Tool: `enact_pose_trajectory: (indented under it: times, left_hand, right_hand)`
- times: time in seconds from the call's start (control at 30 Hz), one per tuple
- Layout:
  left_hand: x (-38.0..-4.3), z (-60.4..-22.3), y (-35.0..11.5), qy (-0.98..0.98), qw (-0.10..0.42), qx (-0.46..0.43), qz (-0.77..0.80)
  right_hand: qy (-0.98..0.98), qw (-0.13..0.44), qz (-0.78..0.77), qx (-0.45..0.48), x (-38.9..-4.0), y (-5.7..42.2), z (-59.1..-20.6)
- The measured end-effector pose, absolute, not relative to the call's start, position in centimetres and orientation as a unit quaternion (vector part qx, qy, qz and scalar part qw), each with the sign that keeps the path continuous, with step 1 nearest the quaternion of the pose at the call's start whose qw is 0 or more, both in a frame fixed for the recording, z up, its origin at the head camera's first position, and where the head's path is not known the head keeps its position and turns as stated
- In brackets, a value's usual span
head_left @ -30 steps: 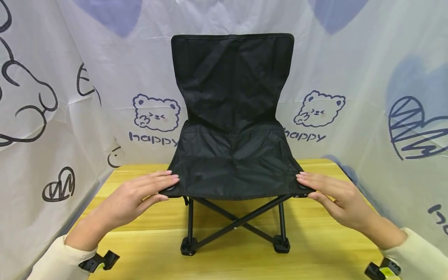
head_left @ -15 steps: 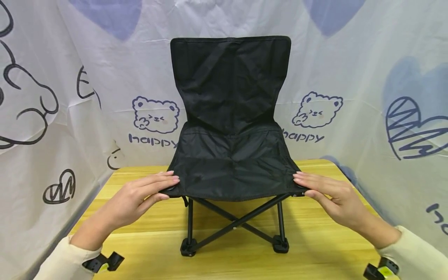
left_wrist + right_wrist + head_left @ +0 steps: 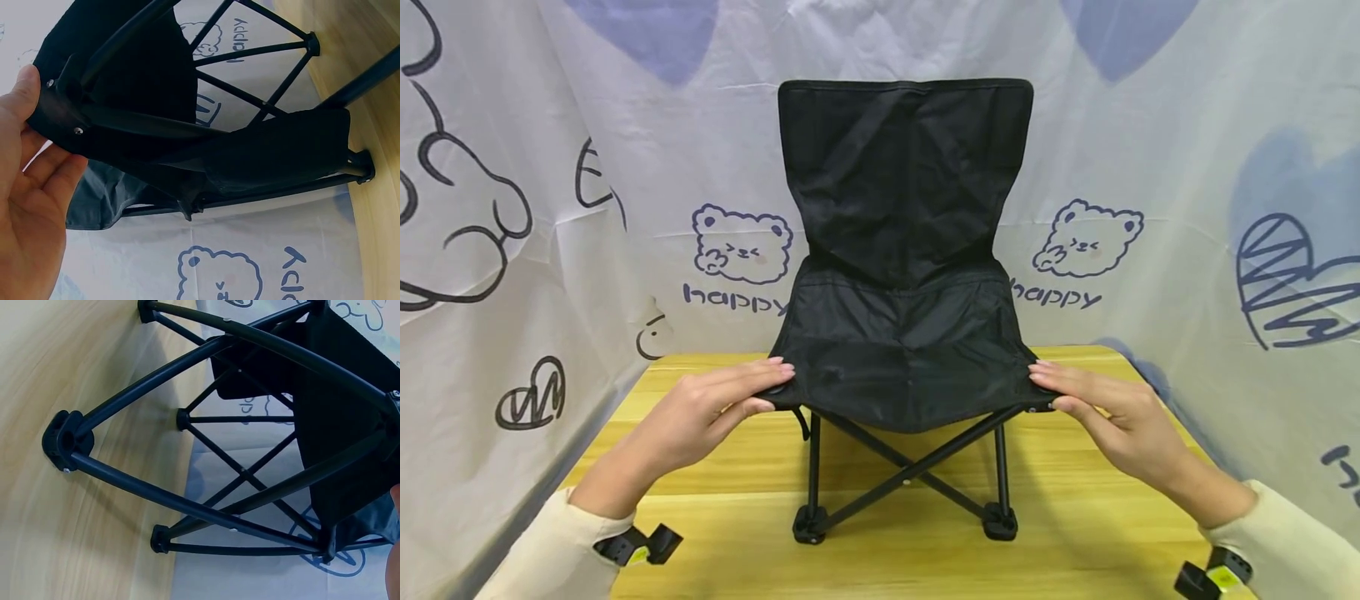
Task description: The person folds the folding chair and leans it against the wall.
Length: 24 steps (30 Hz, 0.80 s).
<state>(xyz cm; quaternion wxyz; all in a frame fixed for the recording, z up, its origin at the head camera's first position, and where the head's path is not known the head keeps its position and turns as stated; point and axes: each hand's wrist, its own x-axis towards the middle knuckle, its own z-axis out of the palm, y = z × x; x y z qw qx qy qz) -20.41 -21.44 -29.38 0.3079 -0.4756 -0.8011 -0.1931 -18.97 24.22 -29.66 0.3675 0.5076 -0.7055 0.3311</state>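
Note:
A black folding camp chair [image 3: 910, 167] stands upright and unfolded, its crossed legs on the wooden tabletop. My left hand [image 3: 700, 417] pinches the seat's front left corner, fingers on top and thumb at the lower edge. At the front right corner my right hand [image 3: 1120, 425] does likewise. The seat fabric [image 3: 902, 383] dips in the middle along its front edge. In the left wrist view, the left hand [image 3: 34, 181] grips the corner beside two metal rivets. The right wrist view shows the tubular legs and plastic feet [image 3: 65, 440], with only a sliver of the right hand.
The yellow wood-grain tabletop [image 3: 722, 533] lies under the chair. A white cloth [image 3: 880, 42] with blue hearts and bear drawings hangs behind it and along both sides. Black wrist cameras [image 3: 640, 546] sit on both cream sleeves.
Both hands have moved a little inward, bringing the seat's front corners closer together. The front edge now sags more in the middle, and the front feet stand slightly closer.

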Motion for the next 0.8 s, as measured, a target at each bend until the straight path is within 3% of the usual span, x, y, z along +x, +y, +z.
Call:
enact_pose_trajectory:
  times: [0.8]
  left_hand:
    - [-21.0, -27.8, -20.1, -0.8, 0.324, -0.468, -0.187]
  right_hand:
    - [-0.712, 0.376, 0.323, 0.497, -20.5, 23.6, -28.4]
